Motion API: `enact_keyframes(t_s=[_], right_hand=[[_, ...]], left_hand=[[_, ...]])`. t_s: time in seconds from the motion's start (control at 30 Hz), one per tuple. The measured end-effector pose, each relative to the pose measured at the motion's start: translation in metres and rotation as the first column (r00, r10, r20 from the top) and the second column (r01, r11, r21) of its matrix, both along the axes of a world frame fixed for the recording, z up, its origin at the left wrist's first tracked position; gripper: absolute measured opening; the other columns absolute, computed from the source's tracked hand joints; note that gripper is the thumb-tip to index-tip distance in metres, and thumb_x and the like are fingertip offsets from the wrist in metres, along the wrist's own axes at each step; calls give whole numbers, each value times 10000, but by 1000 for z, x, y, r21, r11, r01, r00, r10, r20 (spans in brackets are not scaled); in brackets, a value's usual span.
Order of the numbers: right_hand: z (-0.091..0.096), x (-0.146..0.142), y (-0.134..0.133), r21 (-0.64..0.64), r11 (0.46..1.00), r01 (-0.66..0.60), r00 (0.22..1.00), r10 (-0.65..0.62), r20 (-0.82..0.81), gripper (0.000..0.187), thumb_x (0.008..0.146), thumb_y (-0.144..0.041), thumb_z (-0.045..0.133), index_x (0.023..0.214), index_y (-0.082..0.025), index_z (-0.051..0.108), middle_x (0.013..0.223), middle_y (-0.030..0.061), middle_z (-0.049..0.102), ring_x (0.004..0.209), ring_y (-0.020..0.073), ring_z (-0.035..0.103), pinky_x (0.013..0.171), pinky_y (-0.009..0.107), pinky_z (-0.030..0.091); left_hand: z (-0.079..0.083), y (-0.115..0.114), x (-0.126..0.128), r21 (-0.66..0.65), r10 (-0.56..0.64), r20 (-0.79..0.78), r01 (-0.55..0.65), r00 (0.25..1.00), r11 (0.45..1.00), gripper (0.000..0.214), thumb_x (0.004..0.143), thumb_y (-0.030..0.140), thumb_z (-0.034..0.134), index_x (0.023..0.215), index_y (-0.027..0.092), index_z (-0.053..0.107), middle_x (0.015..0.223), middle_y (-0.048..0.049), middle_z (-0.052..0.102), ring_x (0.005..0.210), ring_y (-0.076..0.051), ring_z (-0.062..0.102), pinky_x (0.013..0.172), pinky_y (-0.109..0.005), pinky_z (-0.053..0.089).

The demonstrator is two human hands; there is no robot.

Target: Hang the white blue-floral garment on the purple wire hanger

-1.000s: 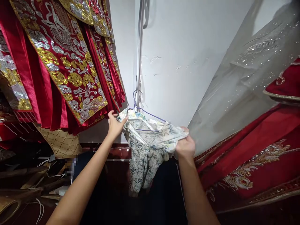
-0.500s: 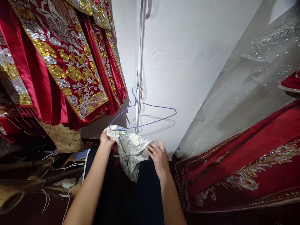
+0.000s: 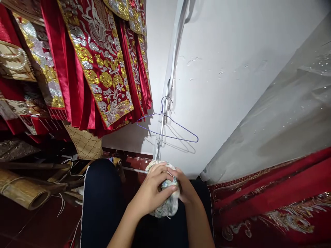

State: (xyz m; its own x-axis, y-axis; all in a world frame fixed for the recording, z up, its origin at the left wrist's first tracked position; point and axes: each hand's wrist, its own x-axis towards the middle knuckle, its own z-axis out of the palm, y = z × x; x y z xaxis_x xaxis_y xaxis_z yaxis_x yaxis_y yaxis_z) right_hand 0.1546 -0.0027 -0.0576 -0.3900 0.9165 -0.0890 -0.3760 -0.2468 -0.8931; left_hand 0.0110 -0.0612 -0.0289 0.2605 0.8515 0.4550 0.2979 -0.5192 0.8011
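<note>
My left hand [image 3: 151, 191] and my right hand [image 3: 186, 191] are both closed around a bunched-up white patterned garment [image 3: 165, 206], low in the middle of the view over my dark-clothed lap. The cloth is squeezed into a small ball between the two hands, and only a part of it shows. Above them an empty purple wire hanger [image 3: 168, 129] hangs by its hook on a thin vertical white pipe [image 3: 169, 89] on the white wall.
Red robes with gold and silver embroidery [image 3: 98, 65] hang at the upper left. A grey sequinned fabric [image 3: 279, 120] and red embroidered cloth [image 3: 271, 210] lie at the right. A bamboo tube [image 3: 24, 193], cables and clutter sit on the floor at the left.
The garment has come off the hanger, which now hangs bare. Both hands dropped toward my lap and gathered the cloth into a tight ball. The view shifted a little to the left.
</note>
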Motion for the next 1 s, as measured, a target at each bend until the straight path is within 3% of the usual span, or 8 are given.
enact_keyframes(t_s=[0.2,0.37,0.43,0.5,0.63,0.7,0.83,1.0], right_hand=[[48,3,-5,-86,973,-212,977,213,4,339,717,-236,690,1045,-150,682,802,47,706,707,198,634,678,303,485],[77,18,7,-76,887,-456,869,462,180,333,671,-204,742,996,-169,682,842,44,694,746,198,639,698,306,487],[85,32,23,35,906,-422,834,373,406,233,668,-214,725,892,-159,690,810,45,683,704,186,625,627,281,464],[91,43,46,255,932,-257,805,61,591,233,673,-231,698,895,-161,696,795,42,678,626,164,595,562,269,431],[87,38,104,662,736,140,721,-534,441,537,714,-286,636,1242,-193,607,952,62,699,734,199,631,685,324,489],[74,24,136,735,661,151,701,-596,391,550,750,-327,585,1285,-201,581,1136,90,677,987,236,632,875,365,479],[41,8,178,701,712,-33,615,-539,576,325,804,-370,469,951,-175,684,996,92,703,981,247,616,887,366,459],[19,41,164,706,701,-106,576,-535,617,144,689,-232,450,598,-185,551,609,3,578,631,172,521,613,266,380]], left_hand=[[-7,37,-19,-9,49,245,-49,968,999,474,986,540,367,1308,220,502,1254,-120,594,1172,-268,540,1012,-408,416],[-29,63,-44,-175,-278,-52,265,959,948,784,932,718,114,848,137,633,786,-69,628,705,-186,536,684,-296,432],[-32,71,-64,-173,-255,-265,215,930,961,683,940,697,248,706,151,586,655,-29,565,613,-154,488,629,-270,377],[-30,80,-86,-125,-171,-456,127,873,984,570,921,648,416,661,163,569,590,-5,528,556,-137,462,604,-262,329],[-8,90,-109,-33,2,-631,-30,776,999,480,908,567,502,638,177,575,550,-7,528,509,-139,452,569,-269,282],[9,88,-107,8,53,-614,-61,787,998,451,942,525,452,685,180,588,594,-14,566,551,-151,494,586,-265,307],[27,82,-103,-20,10,-591,-27,807,999,399,983,458,355,818,200,611,768,-32,658,716,-187,596,674,-268,399],[8,104,-134,-79,186,-834,-446,519,891,224,836,276,529,651,186,617,728,-110,684,733,-295,654,834,-503,451]])
